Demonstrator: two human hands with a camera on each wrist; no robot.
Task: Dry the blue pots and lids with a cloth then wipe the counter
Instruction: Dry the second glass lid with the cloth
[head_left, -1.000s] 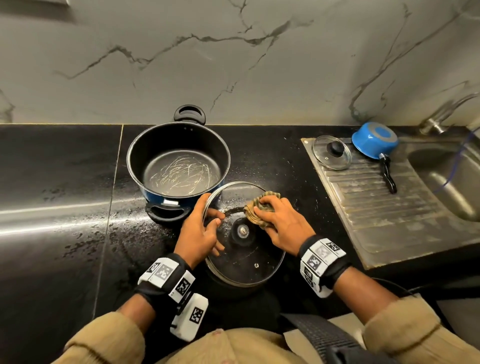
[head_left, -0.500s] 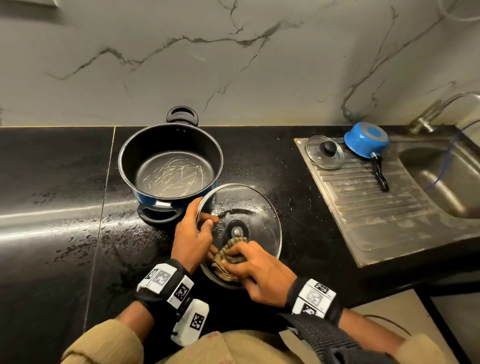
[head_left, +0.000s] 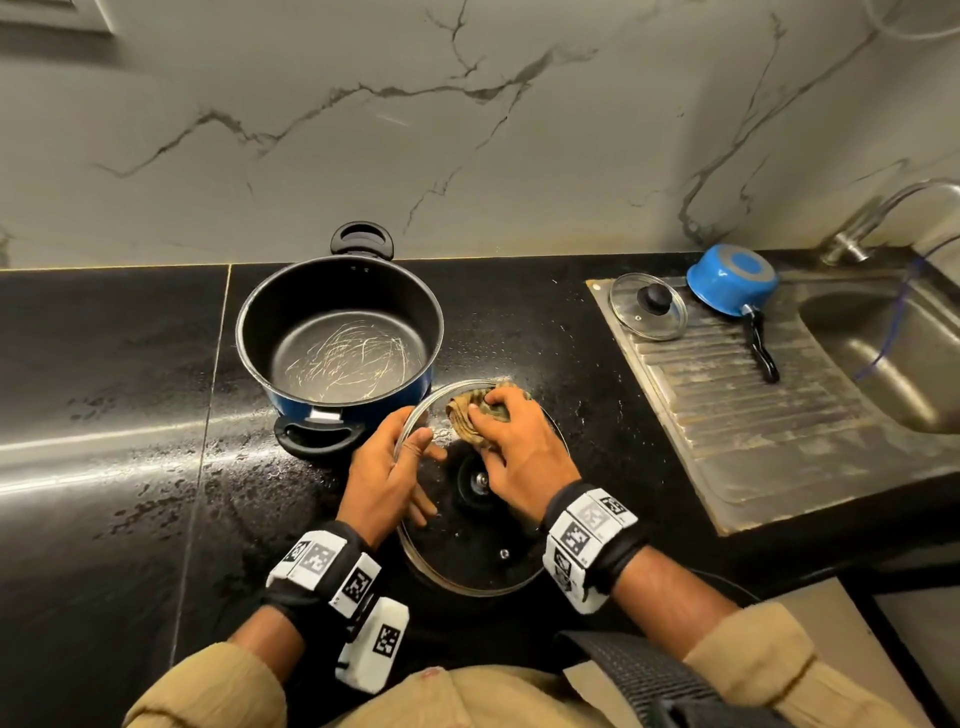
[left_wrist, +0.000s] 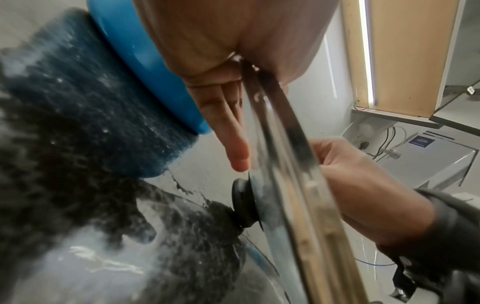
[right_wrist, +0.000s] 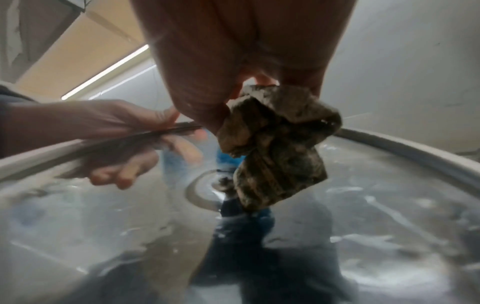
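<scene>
A large glass lid (head_left: 467, 551) is held above the black counter (head_left: 130, 364), underside up with its knob (left_wrist: 244, 205) below. My left hand (head_left: 387, 475) grips its left rim (left_wrist: 275, 115), thumb on top and fingers under the glass. My right hand (head_left: 519, 447) holds a bunched brownish cloth (head_left: 470, 410) and presses it on the lid's far part (right_wrist: 270, 148). The big blue pot (head_left: 340, 338) stands upright just behind the lid. A small blue saucepan (head_left: 732, 278) lies upside down on the drainboard beside a small glass lid (head_left: 648, 306).
The steel drainboard (head_left: 753, 426) and sink (head_left: 893, 353) take up the right side, with a tap (head_left: 857, 228) behind. Water droplets speckle the counter around the pot. A marble wall (head_left: 467, 130) closes off the back.
My right hand with the cloth swept from the lid's near edge to its far edge. The left hand kept its grip on the rim.
</scene>
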